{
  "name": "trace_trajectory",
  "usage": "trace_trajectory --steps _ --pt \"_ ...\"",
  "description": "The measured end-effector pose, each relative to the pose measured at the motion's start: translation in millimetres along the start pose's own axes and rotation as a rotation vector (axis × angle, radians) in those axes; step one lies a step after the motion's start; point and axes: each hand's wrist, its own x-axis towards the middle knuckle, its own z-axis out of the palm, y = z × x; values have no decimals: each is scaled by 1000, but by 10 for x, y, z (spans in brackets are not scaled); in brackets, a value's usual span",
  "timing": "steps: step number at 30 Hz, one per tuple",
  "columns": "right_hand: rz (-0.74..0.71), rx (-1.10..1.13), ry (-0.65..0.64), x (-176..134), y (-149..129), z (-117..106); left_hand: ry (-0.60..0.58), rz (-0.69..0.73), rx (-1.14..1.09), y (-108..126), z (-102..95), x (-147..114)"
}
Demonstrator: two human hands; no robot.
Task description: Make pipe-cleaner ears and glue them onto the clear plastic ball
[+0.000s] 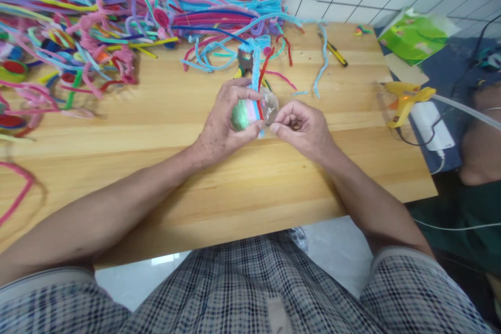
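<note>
My left hand [230, 120] is closed around a rounded piece [241, 115] banded in green, pink and blue, with clear plastic showing at its right end. A red pipe cleaner [267, 65] runs across it under my left fingers, its free end pointing up and away. Beside that end stands a light blue pipe cleaner strip [255, 70]. My right hand [303, 128] is curled at the plastic end, thumb and forefinger pinched together; what lies between them is too small to make out. Just beyond my left hand are pliers [246, 61], partly covered by the blue strip.
A large heap of coloured pipe cleaners [129, 26] spreads over the back left of the wooden table [235, 198]. At the back right lies a yellow utility knife [337, 53]. A yellow glue gun [407, 95] with a cable stands at the right edge, near another person's arm [483, 135].
</note>
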Motion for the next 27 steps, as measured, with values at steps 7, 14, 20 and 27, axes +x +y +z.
trace_trajectory --steps 7,14,20,27 --pt "1 -14 1 0 10 -4 0 11 1 14 7 11" --pt "6 -5 3 1 -4 1 5 -41 -73 36 1 3" --pt "7 -13 9 3 6 5 0 -79 -59 44 -7 -16" --pt "1 3 1 5 -2 2 -2 -67 -55 39 -2 -25"
